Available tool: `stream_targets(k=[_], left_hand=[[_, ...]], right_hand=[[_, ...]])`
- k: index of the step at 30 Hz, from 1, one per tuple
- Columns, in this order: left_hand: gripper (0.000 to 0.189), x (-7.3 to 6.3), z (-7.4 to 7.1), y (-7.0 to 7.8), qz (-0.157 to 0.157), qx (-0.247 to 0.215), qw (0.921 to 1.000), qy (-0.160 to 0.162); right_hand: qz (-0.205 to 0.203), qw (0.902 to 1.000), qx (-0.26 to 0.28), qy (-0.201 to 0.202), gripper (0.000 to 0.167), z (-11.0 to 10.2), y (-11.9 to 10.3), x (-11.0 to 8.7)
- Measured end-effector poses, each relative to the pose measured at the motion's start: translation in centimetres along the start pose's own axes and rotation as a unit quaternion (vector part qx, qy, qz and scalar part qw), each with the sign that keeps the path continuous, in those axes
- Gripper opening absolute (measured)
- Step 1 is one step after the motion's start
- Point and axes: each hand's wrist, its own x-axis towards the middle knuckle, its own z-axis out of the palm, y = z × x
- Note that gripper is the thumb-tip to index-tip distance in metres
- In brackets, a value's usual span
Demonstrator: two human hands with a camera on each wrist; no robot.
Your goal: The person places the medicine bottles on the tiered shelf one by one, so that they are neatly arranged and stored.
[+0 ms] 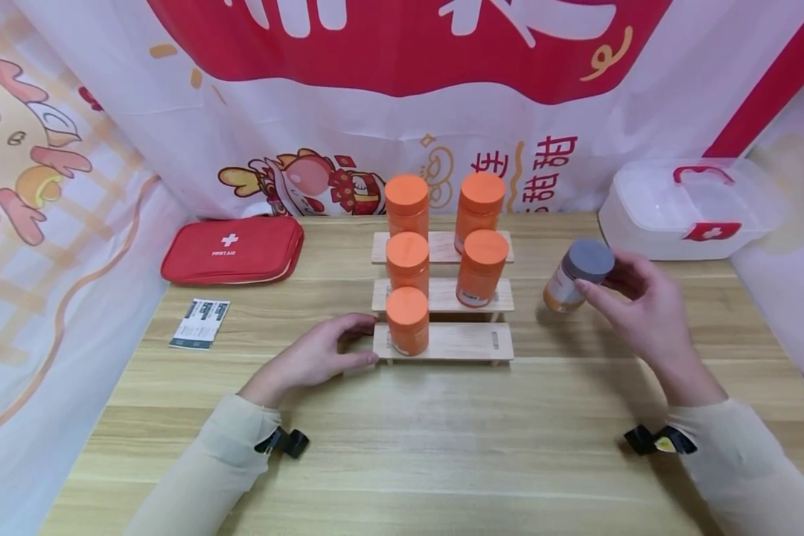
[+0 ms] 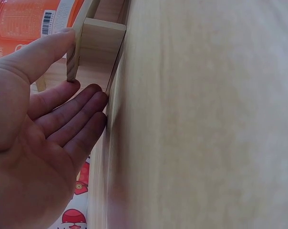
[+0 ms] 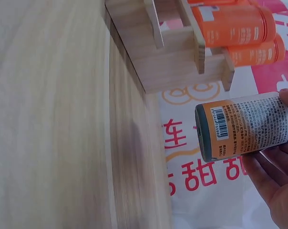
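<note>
In the head view, a three-step wooden rack [image 1: 469,341] bears several orange jars with orange lids, such as the front jar [image 1: 409,321] on the lowest step's left end. My left hand [image 1: 321,350] touches that step's left end, thumb toward the front and fingers behind. Its fingers look nearly straight in the left wrist view, with the fingertips at the board [image 2: 73,62]. To the rack's right, my right hand [image 1: 643,313] grips a grey-lidded bottle [image 1: 564,290] near its top, tilted above the table. A barcode faces the right wrist camera on this bottle [image 3: 244,126].
A red first-aid pouch [image 1: 231,251] lies at the back left, with a small printed card [image 1: 199,324] in front of it. At the back right stands a white box [image 1: 670,223] with a red handle. A printed curtain [image 1: 348,112] hangs behind the wooden table [image 1: 442,454].
</note>
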Motion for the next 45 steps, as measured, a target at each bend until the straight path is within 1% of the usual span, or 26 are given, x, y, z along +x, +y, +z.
stream_targets(k=[7, 13, 19, 25, 29, 32, 43, 45], left_hand=[[0.069, 0.0, 0.0, 0.1, 0.000, 0.002, 1.0000, 0.000], [0.070, 0.1, 0.0, -0.1, -0.003, 0.001, 1.0000, -0.002], [0.070, 0.2, 0.0, -0.2, -0.006, -0.006, 1.0000, -0.004], [0.070, 0.2, 0.1, -0.2, 0.000, -0.003, 1.0000, -0.001], [0.069, 0.1, 0.1, -0.1, 0.000, -0.002, 1.0000, 0.000], [0.069, 0.0, 0.0, -0.1, -0.002, -0.003, 1.0000, 0.000], [0.070, -0.1, 0.0, 0.0, -0.008, -0.005, 1.0000, -0.001], [0.070, -0.1, 0.0, 0.0, -0.007, -0.005, 1.0000, -0.001]], right_hand=[[-0.003, 0.9995, -0.024, -0.020, 0.059, 0.2, -0.7, -1.5], [-0.020, 0.9994, -0.015, -0.023, 0.057, 0.5, -1.6, -2.4], [-0.031, 0.9985, -0.024, -0.038, 0.060, 0.6, -2.2, -3.1], [-0.051, 0.9976, -0.001, -0.047, 0.058, 1.0, -3.2, -3.9], [-0.069, 0.9955, 0.020, -0.061, 0.057, 1.6, -3.9, -4.4], [-0.076, 0.9941, 0.026, -0.073, 0.057, 2.3, -4.3, -4.6], [-0.079, 0.9894, 0.053, -0.109, 0.057, 4.4, -5.9, -4.6], [-0.085, 0.9876, 0.061, -0.117, 0.056, 4.8, -6.1, -4.6]])
